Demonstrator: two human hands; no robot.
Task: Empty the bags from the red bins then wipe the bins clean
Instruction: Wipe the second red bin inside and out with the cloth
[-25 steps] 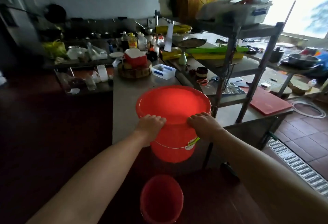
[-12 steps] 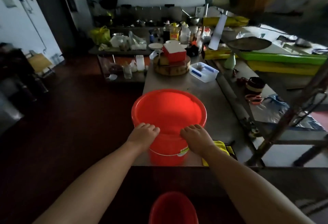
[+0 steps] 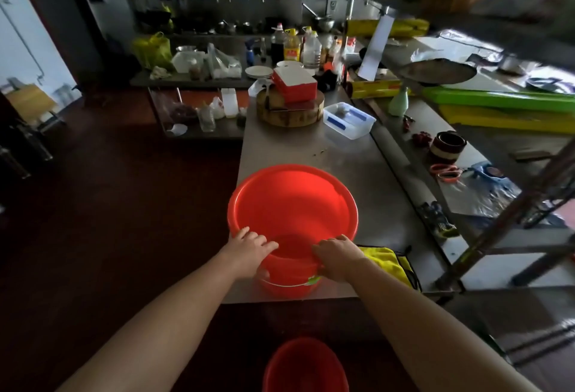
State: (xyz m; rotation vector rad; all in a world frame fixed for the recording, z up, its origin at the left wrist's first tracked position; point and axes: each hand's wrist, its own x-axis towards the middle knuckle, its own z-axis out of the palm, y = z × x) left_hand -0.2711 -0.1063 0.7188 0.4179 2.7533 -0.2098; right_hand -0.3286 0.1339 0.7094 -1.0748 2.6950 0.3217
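Red bin (image 3: pixel 292 202) stands upright at the table's (image 3: pixel 311 155) near edge, our left hand (image 3: pixel 249 251) and right hand (image 3: pixel 337 259) both curled over its near rim, and the yellow cloth (image 3: pixel 385 259) lies just right of it, nearest our right hand for wiping.

I am looking at a dim kitchen with daylight coming in from two sides. A pale glow is washing the left edge, and a brighter, blown-out patch is glaring off the shiny grey steel shelf top (image 3: pixel 491 80) at upper right. The dark red tiled floor (image 3: pixel 109 220) is lying in near-black shadow. The far inner wall of the round red plastic bin (image 3: pixel 292 192) is glowing, oversaturated, while the second red plastic bin (image 3: pixel 305 366) below is sitting in gloom. The long grey steel counter (image 3: pixel 311 149) is carrying a soft sheen. The wide lens is bending the slanted dark metal shelf posts (image 3: pixel 510 214), and the top right clutter is smearing out of focus.
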